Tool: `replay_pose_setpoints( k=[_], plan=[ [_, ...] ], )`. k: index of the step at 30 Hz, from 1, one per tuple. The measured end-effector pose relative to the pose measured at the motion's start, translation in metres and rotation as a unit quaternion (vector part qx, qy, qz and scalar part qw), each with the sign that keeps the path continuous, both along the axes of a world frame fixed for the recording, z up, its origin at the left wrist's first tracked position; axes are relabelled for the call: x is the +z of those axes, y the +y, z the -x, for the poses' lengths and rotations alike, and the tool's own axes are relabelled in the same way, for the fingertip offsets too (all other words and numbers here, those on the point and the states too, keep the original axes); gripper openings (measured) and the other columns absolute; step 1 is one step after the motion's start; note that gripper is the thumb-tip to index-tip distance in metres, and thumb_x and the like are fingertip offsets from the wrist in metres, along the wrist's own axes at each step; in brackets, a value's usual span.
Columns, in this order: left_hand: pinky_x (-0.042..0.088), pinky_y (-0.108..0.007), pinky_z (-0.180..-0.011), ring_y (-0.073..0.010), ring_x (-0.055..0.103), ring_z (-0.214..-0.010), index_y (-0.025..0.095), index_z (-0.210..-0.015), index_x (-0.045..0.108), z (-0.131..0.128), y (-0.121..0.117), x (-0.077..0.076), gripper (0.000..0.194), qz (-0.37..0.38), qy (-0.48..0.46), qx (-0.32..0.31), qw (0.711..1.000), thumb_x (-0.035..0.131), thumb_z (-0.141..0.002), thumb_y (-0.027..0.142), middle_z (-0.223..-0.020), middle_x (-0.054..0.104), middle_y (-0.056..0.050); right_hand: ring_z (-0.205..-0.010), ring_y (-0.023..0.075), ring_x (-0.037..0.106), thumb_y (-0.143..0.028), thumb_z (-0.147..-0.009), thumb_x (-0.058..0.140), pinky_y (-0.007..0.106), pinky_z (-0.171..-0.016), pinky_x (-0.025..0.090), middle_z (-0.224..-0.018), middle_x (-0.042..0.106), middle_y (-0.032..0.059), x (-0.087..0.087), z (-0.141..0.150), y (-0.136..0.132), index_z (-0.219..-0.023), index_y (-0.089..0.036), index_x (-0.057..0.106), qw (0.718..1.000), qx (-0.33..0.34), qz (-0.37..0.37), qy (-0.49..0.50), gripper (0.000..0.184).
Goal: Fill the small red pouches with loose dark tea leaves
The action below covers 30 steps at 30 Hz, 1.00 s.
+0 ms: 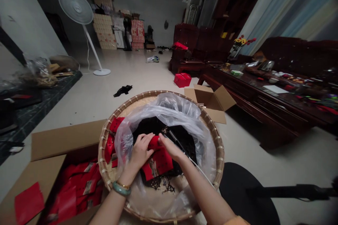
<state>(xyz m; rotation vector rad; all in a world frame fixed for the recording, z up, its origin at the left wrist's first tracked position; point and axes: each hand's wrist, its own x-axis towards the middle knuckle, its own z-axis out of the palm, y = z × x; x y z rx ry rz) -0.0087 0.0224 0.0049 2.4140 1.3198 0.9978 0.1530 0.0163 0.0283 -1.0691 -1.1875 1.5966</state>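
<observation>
and here's the red packet [165, 161], bright, dark-marked, picture panel on its front, over the black contents [148, 124] of the plastic-lined basket [221, 147]; i've its top end grasped between left hand [141, 150] and right hand [171, 148], fingers angled inward, forearms stretched forward

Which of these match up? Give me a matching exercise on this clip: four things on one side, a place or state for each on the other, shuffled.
Column one
1. Left hand and right hand
2. Green bangle
3. Fan
4. Plastic bag

Column two
A. Spread inside the basket
B. White, standing on the floor
C. Holding a red packet
D. Around the left wrist

Pairs: 1-C, 2-D, 3-B, 4-A
</observation>
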Motion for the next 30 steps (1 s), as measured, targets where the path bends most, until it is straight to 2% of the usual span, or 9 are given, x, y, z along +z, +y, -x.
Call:
replay_pose_setpoints(
  k=[4, 8, 12, 14, 17, 20, 22, 25, 30],
  plan=[
    [0.045, -0.042, -0.089, -0.0256, 0.053, -0.1, 0.02, -0.118, 0.054, 0.009, 0.007, -0.005, 0.05, -0.005, -0.051, 0.101, 0.994, 0.064, -0.069, 0.019, -0.11, 0.063, -0.009, -0.071, 0.0181, 0.063, -0.054, -0.081, 0.044, 0.034, -0.073, 0.05, -0.071, 0.065, 0.0051, -0.018, -0.005, 0.012, -0.076, -0.016, 0.063, 0.982, -0.179, -0.017, 0.054, 0.042],
    [0.046, -0.041, -0.087, -0.0264, 0.055, -0.099, 0.019, -0.116, 0.056, 0.012, 0.01, -0.007, 0.048, -0.003, -0.095, 0.164, 0.982, 0.065, -0.07, 0.029, -0.107, 0.063, -0.01, -0.078, 0.0199, 0.063, -0.032, -0.079, 0.047, 0.038, -0.078, 0.049, -0.078, 0.067, 0.0043, -0.046, -0.01, 0.017, -0.079, -0.019, 0.064, 0.964, -0.192, -0.096, -0.159, 0.021],
    [0.046, -0.04, -0.086, -0.0276, 0.058, -0.099, 0.018, -0.117, 0.055, 0.013, 0.012, -0.013, 0.054, 0.021, -0.138, 0.217, 0.966, 0.066, -0.068, 0.038, -0.106, 0.063, -0.011, -0.106, 0.0235, 0.056, -0.017, -0.079, 0.042, 0.043, -0.097, 0.041, -0.109, 0.064, 0.012, -0.061, -0.016, 0.024, -0.108, -0.016, 0.061, 0.881, -0.197, -0.23, -0.365, 0.034],
    [0.046, -0.041, -0.088, -0.0281, 0.058, -0.1, 0.015, -0.116, 0.055, 0.014, 0.014, -0.016, 0.056, 0.024, -0.16, 0.237, 0.958, 0.066, -0.067, 0.041, -0.108, 0.063, -0.013, -0.119, 0.0256, 0.048, -0.019, -0.079, 0.046, 0.044, -0.101, 0.036, -0.123, 0.055, 0.0171, -0.061, -0.015, 0.033, -0.124, -0.011, 0.05, 0.852, -0.18, -0.255, -0.421, 0.046],
    [0.045, -0.042, -0.09, -0.0281, 0.058, -0.1, 0.013, -0.113, 0.056, 0.015, 0.016, -0.019, 0.056, 0.02, -0.192, 0.253, 0.948, 0.065, -0.066, 0.043, -0.108, 0.063, -0.014, -0.133, 0.0301, 0.029, -0.036, -0.076, 0.058, 0.045, -0.104, 0.03, -0.14, 0.035, 0.0221, -0.054, -0.002, 0.052, -0.139, -0.007, 0.027, 0.833, -0.128, -0.237, -0.484, 0.076],
    [0.046, -0.041, -0.089, -0.0273, 0.06, -0.099, 0.014, -0.111, 0.057, 0.017, 0.016, -0.018, 0.054, 0.019, -0.213, 0.257, 0.942, 0.064, -0.067, 0.043, -0.108, 0.063, -0.013, -0.133, 0.0385, 0.022, -0.053, -0.067, 0.066, 0.051, -0.104, 0.024, -0.141, 0.029, 0.0268, -0.045, 0.023, 0.066, -0.141, -0.007, 0.024, 0.803, -0.09, -0.197, -0.555, 0.096],
    [0.047, -0.04, -0.089, -0.027, 0.06, -0.098, 0.014, -0.11, 0.058, 0.018, 0.016, -0.018, 0.053, 0.022, -0.22, 0.261, 0.94, 0.064, -0.067, 0.044, -0.107, 0.064, -0.013, -0.129, 0.042, 0.028, -0.052, -0.066, 0.068, 0.054, -0.1, 0.025, -0.139, 0.031, 0.0286, -0.04, 0.041, 0.069, -0.14, -0.009, 0.028, 0.778, -0.084, -0.19, -0.593, 0.094],
    [0.047, -0.04, -0.088, -0.0271, 0.06, -0.098, 0.014, -0.11, 0.058, 0.02, 0.017, -0.019, 0.053, 0.026, -0.221, 0.267, 0.938, 0.064, -0.067, 0.044, -0.105, 0.064, -0.013, -0.118, 0.0391, 0.041, -0.044, -0.069, 0.069, 0.051, -0.09, 0.035, -0.133, 0.039, 0.0256, -0.035, 0.059, 0.064, -0.134, -0.018, 0.038, 0.752, -0.093, -0.2, -0.621, 0.077],
    [0.046, -0.041, -0.089, -0.0277, 0.06, -0.1, 0.013, -0.109, 0.058, 0.017, 0.016, -0.019, 0.053, 0.026, -0.218, 0.265, 0.939, 0.064, -0.066, 0.044, -0.108, 0.064, -0.014, -0.1, 0.0326, 0.048, -0.043, -0.073, 0.065, 0.048, -0.076, 0.043, -0.114, 0.049, 0.0181, -0.035, 0.06, 0.057, -0.122, -0.023, 0.049, 0.746, -0.123, -0.198, -0.623, 0.055]
  ],
)
